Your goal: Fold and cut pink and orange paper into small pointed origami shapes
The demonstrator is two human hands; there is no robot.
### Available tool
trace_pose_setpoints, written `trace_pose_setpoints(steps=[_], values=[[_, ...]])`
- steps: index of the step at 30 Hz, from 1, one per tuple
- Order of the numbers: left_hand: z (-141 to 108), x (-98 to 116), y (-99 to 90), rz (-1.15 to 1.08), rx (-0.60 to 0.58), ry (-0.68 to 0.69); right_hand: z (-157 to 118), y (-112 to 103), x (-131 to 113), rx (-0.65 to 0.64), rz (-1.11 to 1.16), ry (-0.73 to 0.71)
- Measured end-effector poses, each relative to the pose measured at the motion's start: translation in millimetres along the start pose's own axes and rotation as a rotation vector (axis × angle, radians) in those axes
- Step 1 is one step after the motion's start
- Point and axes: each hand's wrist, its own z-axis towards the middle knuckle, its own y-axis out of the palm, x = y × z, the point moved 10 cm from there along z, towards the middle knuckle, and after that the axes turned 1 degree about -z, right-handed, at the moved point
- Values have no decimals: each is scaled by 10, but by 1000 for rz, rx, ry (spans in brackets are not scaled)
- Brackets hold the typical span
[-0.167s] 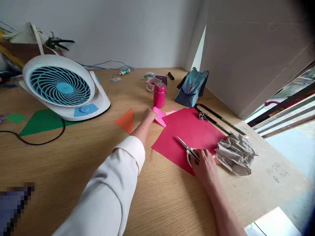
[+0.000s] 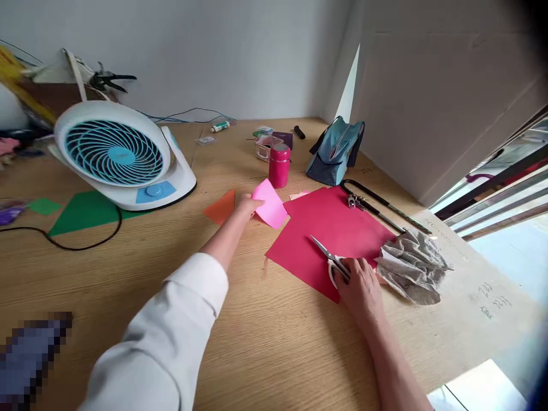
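Observation:
My left hand is closed on the edge of a pink paper piece, with an orange paper triangle partly behind my wrist. To the right, a large red sheet lies flat on the wooden table. Over its front edge my right hand is closed around the handles of white-handled scissors, whose tips point up and left over the sheet. A strip of pale pink paper shows at the sheet's back left corner.
A white and blue fan stands left on green paper. A red canister and a blue bag stand behind the sheet. On the right lie a black U-shaped bar and a crumpled grey cloth.
My left hand has moved slightly left and lifted the pink paper, so more of it shows. My right hand and the scissors have stayed nearly in place.

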Motion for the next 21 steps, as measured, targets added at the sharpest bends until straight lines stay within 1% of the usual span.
trace_pose_setpoints(steps=[2,6,9,11,12,14,15,17,19,21], values=[[-245,-159,-265,-32,31,-76,0,-6,5,6,-1,-8],[-917,-507,-816,-152,75,-113,10,-1,5,11,6,-36],[-1458,-859,-1081,-247,60,-144,-2,-15,-20,7,2,-61],[-1756,-1082,-1186,-291,59,-161,-35,-84,-98,19,-8,-91],[-1874,-1173,-1213,-312,54,-165,-56,-132,-174,21,0,-120],[-2045,-1305,-1247,-343,52,-162,-81,-212,-415,-19,62,-219],[-2101,-1345,-1254,-358,48,-156,-72,-219,-574,-76,107,-282],[-2165,-1378,-1258,-372,31,-128,21,-125,-918,-263,165,-410],[-2185,-1359,-1276,-334,16,-65,281,75,-1156,-440,99,-470],[-2185,-1335,-1321,-252,23,9,783,226,-1234,-451,45,-428]])
